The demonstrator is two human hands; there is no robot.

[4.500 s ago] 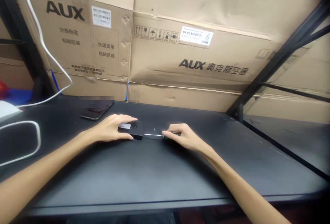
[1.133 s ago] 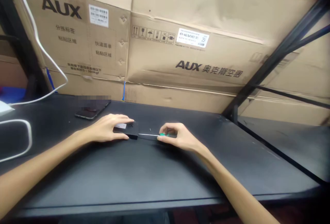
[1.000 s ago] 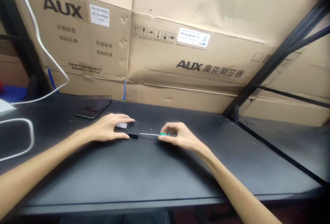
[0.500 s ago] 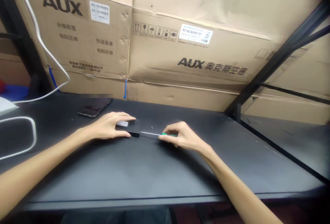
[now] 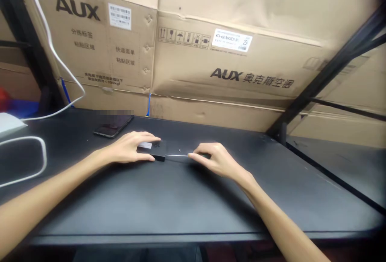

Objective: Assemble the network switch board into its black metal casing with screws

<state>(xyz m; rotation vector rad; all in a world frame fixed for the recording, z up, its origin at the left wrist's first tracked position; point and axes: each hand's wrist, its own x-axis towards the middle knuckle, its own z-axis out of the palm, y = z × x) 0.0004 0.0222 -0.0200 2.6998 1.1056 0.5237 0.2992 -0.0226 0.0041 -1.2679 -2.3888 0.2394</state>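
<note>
A small flat black box [image 5: 159, 149] with a white label lies on the dark table. My left hand [image 5: 132, 146] grips it from the left, thumb along the near side and fingers along the far side. Between the thumb and fingers of my right hand [image 5: 215, 156] is a screwdriver [image 5: 177, 155]; its thin metal shaft points left, with the tip at the box's right end. Most of the green handle is hidden by the hand. Whether the tip sits in a screw is too small to tell. A tiny screw-like piece [image 5: 180, 150] lies just behind the shaft.
A dark phone [image 5: 113, 127] lies behind my left hand. White cable [image 5: 45, 153] loops at the left, beside a white object [image 5: 10, 124]. Cardboard [image 5: 211, 69] walls the back, and black metal struts [image 5: 325, 73] slant at both sides.
My right fingers have shifted and closed round the screwdriver handle, covering more of its green part. The box stays in my left hand. The whole view has moved slightly.
</note>
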